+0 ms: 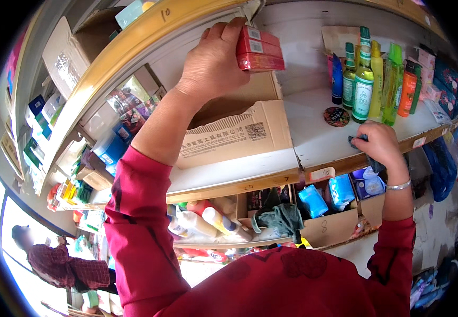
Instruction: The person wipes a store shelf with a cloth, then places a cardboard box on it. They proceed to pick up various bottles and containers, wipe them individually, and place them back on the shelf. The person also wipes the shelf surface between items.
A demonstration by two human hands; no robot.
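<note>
My left hand (217, 59), raised near the upper shelf, grips a small stack of red boxes (260, 49) with printed codes on their ends. Below it sits a torn-open cardboard carton (233, 136), which bears printed writing. My right hand (379, 140) is closed around a dark cloth (375, 163) at the shelf's front edge. Just behind that hand stand a green glass bottle with a white label (362, 93), a yellow-green bottle (392, 87) and an orange bottle (407, 91). A round patterned tin (336, 117) lies to their left on the white shelf (312, 134).
On the lower level, a green cloth (280, 220) hangs over the edge beside a carton of blue packs (328, 230). White bottles (209, 222) lie to its left. A yellow-edged shelf (134, 47) curves overhead. Another person (66, 263) stands at the far left.
</note>
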